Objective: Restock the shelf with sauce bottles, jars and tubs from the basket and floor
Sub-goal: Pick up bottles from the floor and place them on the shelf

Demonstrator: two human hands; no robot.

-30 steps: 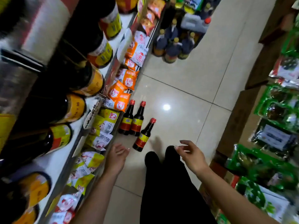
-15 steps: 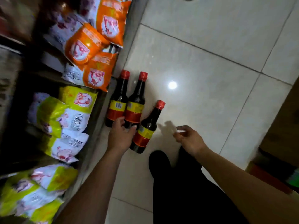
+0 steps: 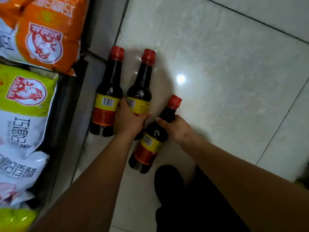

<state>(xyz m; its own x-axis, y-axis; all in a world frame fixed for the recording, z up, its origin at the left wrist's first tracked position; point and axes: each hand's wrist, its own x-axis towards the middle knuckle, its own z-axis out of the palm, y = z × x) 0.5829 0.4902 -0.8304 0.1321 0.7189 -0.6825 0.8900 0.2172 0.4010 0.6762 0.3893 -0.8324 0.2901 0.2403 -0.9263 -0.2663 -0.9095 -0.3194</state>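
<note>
head view: the middle sauce bottle [image 3: 142,84], dark and red-capped, sits on the tiled floor [image 3: 217,64] at centre frame, with the left hand [image 3: 128,121] wrapped round its label. the right hand [image 3: 175,128] grips the right bottle [image 3: 150,148] at its neck. the left bottle [image 3: 107,101] stands beside the shelf base, with vinegar packets [image 3: 25,106] at left.

The person wears black trousers [image 3: 200,208], plain and matte, which read as one dark mass. A rounded black shape at their front edge, seemingly a shoe toe [image 3: 168,180], is hard to tell from the cloth. The left forearm [image 3: 93,181] and right forearm [image 3: 234,173] are bare to the edge of view, and the left hand [image 3: 128,121] and right hand [image 3: 177,129] show short thumbnails.
</note>
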